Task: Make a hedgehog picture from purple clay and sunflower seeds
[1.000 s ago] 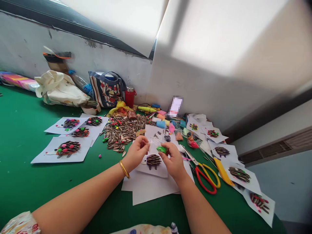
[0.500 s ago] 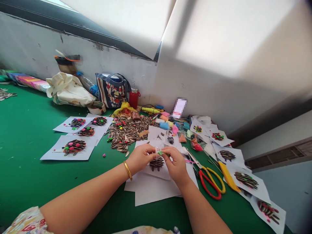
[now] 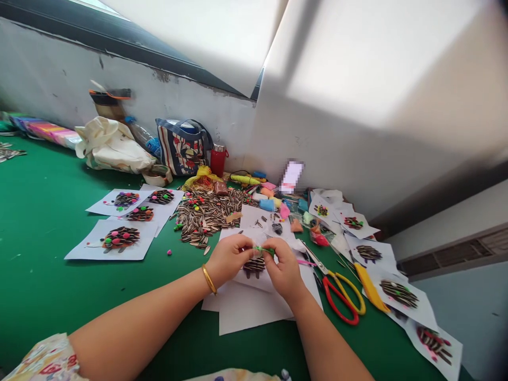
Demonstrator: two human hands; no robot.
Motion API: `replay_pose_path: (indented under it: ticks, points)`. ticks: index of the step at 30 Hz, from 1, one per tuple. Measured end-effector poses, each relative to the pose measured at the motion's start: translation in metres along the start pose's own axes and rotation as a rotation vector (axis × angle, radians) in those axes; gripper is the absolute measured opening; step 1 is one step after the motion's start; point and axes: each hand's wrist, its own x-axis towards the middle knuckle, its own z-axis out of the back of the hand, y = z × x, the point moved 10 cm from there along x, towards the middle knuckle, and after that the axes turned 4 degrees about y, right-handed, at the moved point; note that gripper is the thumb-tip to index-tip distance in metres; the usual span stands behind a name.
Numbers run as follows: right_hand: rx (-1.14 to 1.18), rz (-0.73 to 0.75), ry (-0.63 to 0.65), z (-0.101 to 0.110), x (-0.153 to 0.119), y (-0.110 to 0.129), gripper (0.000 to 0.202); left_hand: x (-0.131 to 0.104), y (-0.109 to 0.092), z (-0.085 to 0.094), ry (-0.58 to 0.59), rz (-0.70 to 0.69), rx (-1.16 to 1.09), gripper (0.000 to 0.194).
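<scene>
Both hands meet over the papers at the middle of the table, fingertips closed on a small clear plastic bag [image 3: 258,250] with something green in it, which looks like soft clay. My left hand [image 3: 230,258] pinches its left side, and my right hand [image 3: 284,269] grips the right side, where a bit of green shows by the fingers. Just beneath lies a white sheet [image 3: 266,284] bearing a seed hedgehog [image 3: 254,267], partly covered by my hands. Behind them another sheet [image 3: 254,214] carries a few loose seeds and a dark lump [image 3: 277,228].
A heap of striped sunflower seeds [image 3: 204,217] lies left of the papers. Scissors [image 3: 337,288] with red and yellow handles rest at the right. Finished hedgehog sheets [image 3: 137,251] lie on the left, with more [image 3: 424,309] along the right edge. Colourful clay packets [image 3: 266,205] sit behind.
My fingers have shifted slightly around the small bag, and the green in it shows a little differently. Both hands stay in nearly the same place; the table is otherwise unchanged.
</scene>
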Motion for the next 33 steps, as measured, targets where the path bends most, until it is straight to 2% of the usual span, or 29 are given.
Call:
replay_pose_path:
  ticks: [4,9,13,20,27,30,33]
  points:
    - [-0.001,-0.013,0.018,0.000,-0.001,-0.006,0.013,0.001,0.007,-0.004,0.022,0.022,0.006,0.016]
    - [0.002,-0.051,0.059,-0.004,-0.003,-0.010,0.011,-0.002,-0.012,-0.009,0.064,-0.158,0.056,0.010]
    - [0.008,-0.070,0.054,-0.004,-0.001,-0.008,0.010,-0.005,-0.021,-0.002,0.008,-0.218,0.067,0.010]
    - [0.044,-0.126,0.010,0.001,-0.002,-0.016,0.008,-0.003,-0.011,0.002,-0.042,-0.166,-0.010,0.009]
    - [0.040,-0.152,0.046,-0.004,-0.004,-0.022,0.008,0.000,-0.009,-0.009,0.069,-0.167,0.032,0.009]
    - [0.002,-0.182,0.004,0.002,-0.003,-0.025,0.009,0.002,-0.009,-0.004,0.028,-0.154,-0.034,0.013]
    - [-0.024,-0.261,-0.087,0.018,-0.004,-0.040,0.012,0.004,-0.003,0.004,-0.041,-0.080,-0.208,0.018]
